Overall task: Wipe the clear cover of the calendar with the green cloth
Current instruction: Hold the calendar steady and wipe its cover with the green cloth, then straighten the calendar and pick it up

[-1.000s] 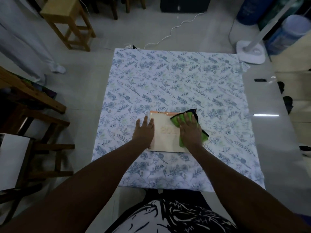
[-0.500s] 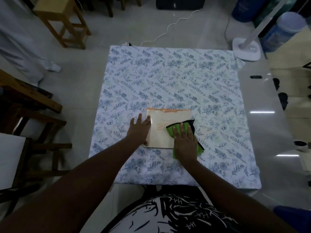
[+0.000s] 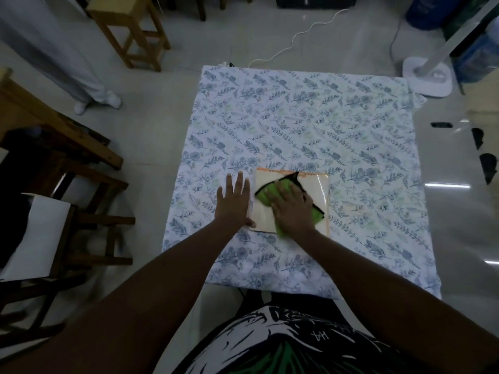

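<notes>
A cream calendar [image 3: 318,195] under a clear glossy cover, with an orange top edge, lies flat on the floral tablecloth [image 3: 302,117]. My right hand [image 3: 291,209] presses the green cloth [image 3: 266,197], which has a black trim, onto the calendar's left half. Most of the cloth is hidden under the palm. My left hand [image 3: 235,203] lies flat with fingers spread on the tablecloth, its thumb side touching the calendar's left edge.
Wooden stools [image 3: 129,31] and dark chairs [image 3: 81,201] stand to the left, one with a white sheet [image 3: 35,238]. A white fan base [image 3: 428,76] and cable [image 3: 302,36] are at the far side. A person's white trouser legs [image 3: 89,85] stand at far left.
My right hand has slid the green cloth from the calendar's lower right up and left across the cover. My left hand has shifted left, off the calendar to its edge.
</notes>
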